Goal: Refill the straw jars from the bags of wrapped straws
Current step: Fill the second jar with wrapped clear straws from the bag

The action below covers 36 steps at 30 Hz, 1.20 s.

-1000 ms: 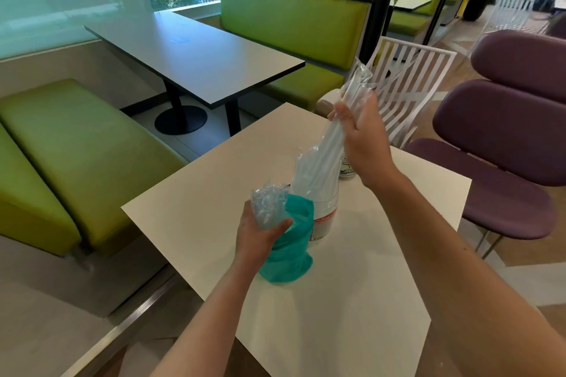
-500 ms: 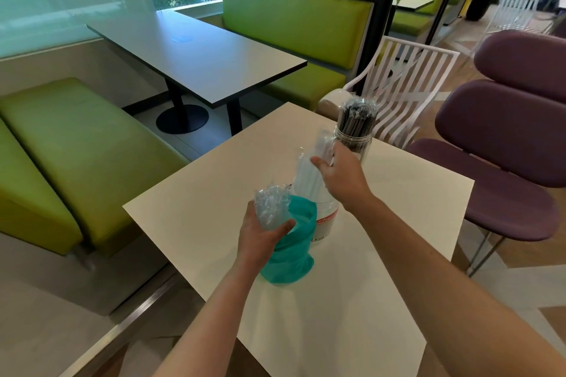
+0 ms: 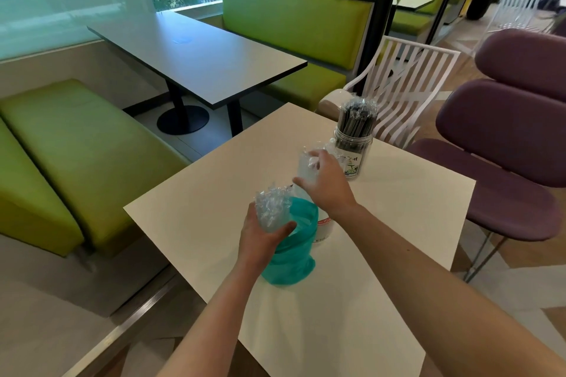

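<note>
White straws finally went into the jar

Right hand [image 3: 324, 184] had pushed the white straws [image 3: 306, 170] down, still gripping them; left hand [image 3: 263, 232] clutched crumpled wrap [image 3: 271, 206] and the teal bag [image 3: 291, 254].

A smooth, matt cream top is seen on the near table [image 3: 382, 223]. Crinkled, glossy clear plastic [image 3: 271, 208] is held above a teal plastic bag [image 3: 291, 263]. The far jar [image 3: 353, 153] is made of clear plastic.

Two straw jars up: one of dark straws [image 3: 355, 138], one of white [image 3: 321, 225]. One teal bag [image 3: 291, 263]. Two hands: left [image 3: 260, 236], right [image 3: 327, 184].
</note>
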Tool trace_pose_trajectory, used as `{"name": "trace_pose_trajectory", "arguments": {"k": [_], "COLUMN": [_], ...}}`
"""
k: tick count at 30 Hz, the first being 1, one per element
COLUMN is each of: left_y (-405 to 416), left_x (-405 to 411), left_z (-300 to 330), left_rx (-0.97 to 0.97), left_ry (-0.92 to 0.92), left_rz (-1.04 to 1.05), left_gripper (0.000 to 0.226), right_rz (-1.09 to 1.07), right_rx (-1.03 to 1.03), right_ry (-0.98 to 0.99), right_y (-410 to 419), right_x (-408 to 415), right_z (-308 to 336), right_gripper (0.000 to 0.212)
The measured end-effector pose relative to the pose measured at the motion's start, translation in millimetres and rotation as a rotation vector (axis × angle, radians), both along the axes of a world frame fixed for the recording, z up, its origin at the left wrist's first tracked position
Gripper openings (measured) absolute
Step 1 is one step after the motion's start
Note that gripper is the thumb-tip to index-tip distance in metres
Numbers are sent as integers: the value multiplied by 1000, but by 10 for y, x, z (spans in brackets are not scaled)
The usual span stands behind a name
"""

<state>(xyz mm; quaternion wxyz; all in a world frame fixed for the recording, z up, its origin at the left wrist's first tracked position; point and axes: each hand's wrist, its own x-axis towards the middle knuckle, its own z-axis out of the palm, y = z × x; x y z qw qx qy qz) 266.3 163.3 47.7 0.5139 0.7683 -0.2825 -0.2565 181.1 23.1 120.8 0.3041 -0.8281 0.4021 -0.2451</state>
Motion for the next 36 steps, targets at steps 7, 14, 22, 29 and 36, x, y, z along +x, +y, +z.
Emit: {"name": "trace_pose_trajectory", "arguments": {"k": [7,14,22,29,36], "left_y": [19,17,29,25,73], "left_x": [-13,-17,13,72,133], "left_z": [32,48,39,38,90], "left_rx": [-11,4,-18,-91,-115], "left_ry": [15,14,11,162,256], "left_rz": [-3,-9,-16,27,-76], "left_gripper": [80,86,89,67,68], "right_rz": [34,60,62,5,114], "right_rx": [-128,-203,-253,12,366], "right_ry": [40,4,-9,-233,-32], "right_y": [-7,-33,51,464,577], "right_x": [62,34,-128,-295,-337], "right_z": [-65,-67,-227,-373,-569], "right_gripper": [31,29,36,21,57]}}
